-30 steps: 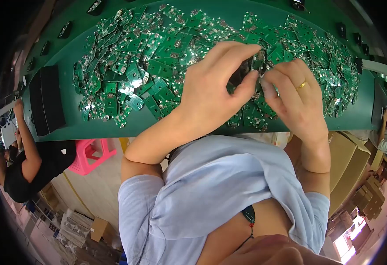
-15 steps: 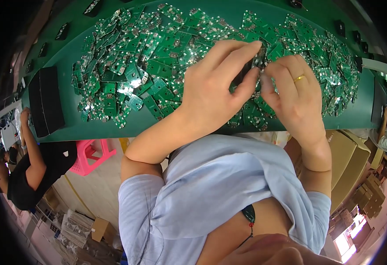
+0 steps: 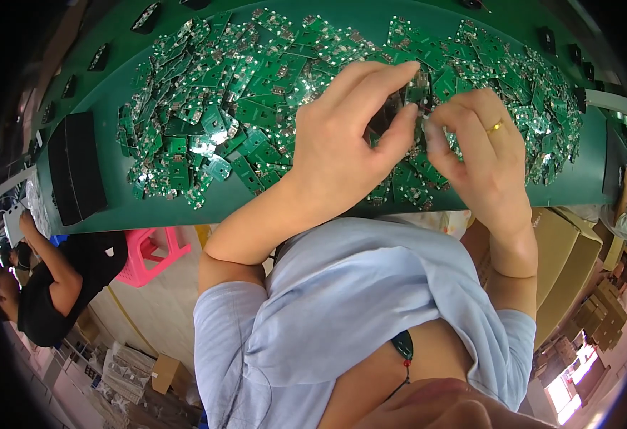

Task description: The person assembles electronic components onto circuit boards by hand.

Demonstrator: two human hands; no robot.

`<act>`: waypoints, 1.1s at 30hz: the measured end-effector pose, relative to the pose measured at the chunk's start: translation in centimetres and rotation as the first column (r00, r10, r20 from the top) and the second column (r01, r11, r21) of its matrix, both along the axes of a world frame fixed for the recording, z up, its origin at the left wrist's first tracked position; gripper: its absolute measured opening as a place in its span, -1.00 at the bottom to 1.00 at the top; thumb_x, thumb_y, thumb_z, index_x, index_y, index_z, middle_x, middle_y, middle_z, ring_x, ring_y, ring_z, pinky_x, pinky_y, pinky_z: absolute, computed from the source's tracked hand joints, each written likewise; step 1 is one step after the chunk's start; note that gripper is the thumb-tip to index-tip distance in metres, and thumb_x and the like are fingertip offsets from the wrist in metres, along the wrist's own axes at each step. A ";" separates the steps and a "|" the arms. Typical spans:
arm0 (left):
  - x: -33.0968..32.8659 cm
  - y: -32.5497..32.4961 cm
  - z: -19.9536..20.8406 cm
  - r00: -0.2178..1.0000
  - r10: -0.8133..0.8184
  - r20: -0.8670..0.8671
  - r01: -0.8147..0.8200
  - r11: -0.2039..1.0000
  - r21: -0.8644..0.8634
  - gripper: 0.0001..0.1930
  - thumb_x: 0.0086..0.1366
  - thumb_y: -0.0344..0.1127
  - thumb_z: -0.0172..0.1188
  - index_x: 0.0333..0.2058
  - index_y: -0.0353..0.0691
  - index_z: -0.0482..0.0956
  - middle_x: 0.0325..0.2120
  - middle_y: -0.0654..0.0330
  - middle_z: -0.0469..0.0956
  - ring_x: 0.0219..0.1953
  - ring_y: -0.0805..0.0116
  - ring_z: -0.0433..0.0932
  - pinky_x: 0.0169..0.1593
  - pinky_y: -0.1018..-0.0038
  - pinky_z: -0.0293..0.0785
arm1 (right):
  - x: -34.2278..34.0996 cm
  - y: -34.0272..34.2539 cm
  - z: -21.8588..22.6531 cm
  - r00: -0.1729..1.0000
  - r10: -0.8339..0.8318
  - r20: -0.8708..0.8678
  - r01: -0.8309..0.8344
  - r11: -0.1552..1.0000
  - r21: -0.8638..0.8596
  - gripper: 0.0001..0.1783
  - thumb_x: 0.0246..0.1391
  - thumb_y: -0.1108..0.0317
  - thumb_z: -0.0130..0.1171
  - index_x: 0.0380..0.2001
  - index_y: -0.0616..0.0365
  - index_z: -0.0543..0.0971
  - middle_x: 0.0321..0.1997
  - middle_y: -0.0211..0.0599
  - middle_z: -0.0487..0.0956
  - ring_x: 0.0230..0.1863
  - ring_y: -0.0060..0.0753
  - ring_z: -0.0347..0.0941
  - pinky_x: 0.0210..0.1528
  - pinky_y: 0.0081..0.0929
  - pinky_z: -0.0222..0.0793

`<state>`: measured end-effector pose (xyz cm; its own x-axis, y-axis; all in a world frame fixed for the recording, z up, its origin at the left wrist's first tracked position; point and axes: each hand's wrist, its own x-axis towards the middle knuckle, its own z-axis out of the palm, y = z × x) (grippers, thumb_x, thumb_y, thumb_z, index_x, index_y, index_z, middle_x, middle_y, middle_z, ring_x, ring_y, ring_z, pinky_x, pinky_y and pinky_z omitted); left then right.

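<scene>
A dark piece (image 3: 381,119), which looks like a small black casing, sits between the curved fingers and thumb of my left hand (image 3: 349,121). Most of it is hidden by the hand, and a small green board shows by the fingertips. Close to its right side, my right hand (image 3: 481,146), with a gold ring, has thumb and forefinger bent together; whatever they pinch is too small to make out. Both hands are over a broad heap of green circuit boards (image 3: 256,111) with small silvery parts, spread across a green work surface (image 3: 124,207).
Several small black casings (image 3: 99,57) line the far edge. A black block (image 3: 76,168) stands at the left end. Below the surface are a pink stool (image 3: 142,257) and a cardboard box (image 3: 564,250). Another person (image 3: 52,293) works at the left.
My right hand has drawn slightly to the right, and its thumb has lowered a little. My left hand keeps its hold, shifted slightly left. At the left, the other person's arm has moved.
</scene>
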<state>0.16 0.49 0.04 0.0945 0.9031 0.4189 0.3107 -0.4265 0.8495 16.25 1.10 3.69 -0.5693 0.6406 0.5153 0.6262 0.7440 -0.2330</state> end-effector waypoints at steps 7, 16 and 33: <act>-0.1 -0.1 0.0 1.000 0.008 -0.015 -0.008 1.000 0.013 -0.61 0.00 -0.58 0.16 -0.13 -0.17 0.52 -0.30 0.22 0.48 -0.55 0.61 0.40 -0.58 0.72 0.31 | 0.0 0.1 -0.3 0.999 0.017 0.035 -0.018 1.000 0.023 -0.73 -0.39 0.60 0.19 -0.48 0.27 0.41 -0.47 -0.23 0.34 -0.47 -0.24 0.32 -0.47 -0.42 0.32; -0.3 -0.2 0.0 0.998 0.015 -0.064 -0.012 0.999 0.051 -0.60 -0.01 -0.58 0.18 -0.13 -0.16 0.52 -0.31 0.22 0.48 -0.57 0.61 0.41 -0.58 0.70 0.32 | -0.1 0.1 0.0 0.987 0.041 0.155 -0.046 0.998 0.031 -0.69 -0.46 0.55 0.14 -0.45 0.29 0.43 -0.44 -0.23 0.34 -0.41 -0.24 0.33 -0.41 -0.43 0.35; -0.3 -0.3 -0.4 1.000 -0.023 0.007 0.023 0.999 -0.024 -0.61 -0.02 -0.57 0.19 -0.15 -0.16 0.53 -0.34 0.24 0.49 -0.61 0.64 0.36 -0.61 0.72 0.26 | -0.1 0.0 -0.1 0.981 0.045 0.190 -0.053 0.998 0.035 -0.71 -0.46 0.51 0.09 -0.48 0.30 0.41 -0.49 -0.23 0.30 -0.45 -0.26 0.30 -0.42 -0.43 0.33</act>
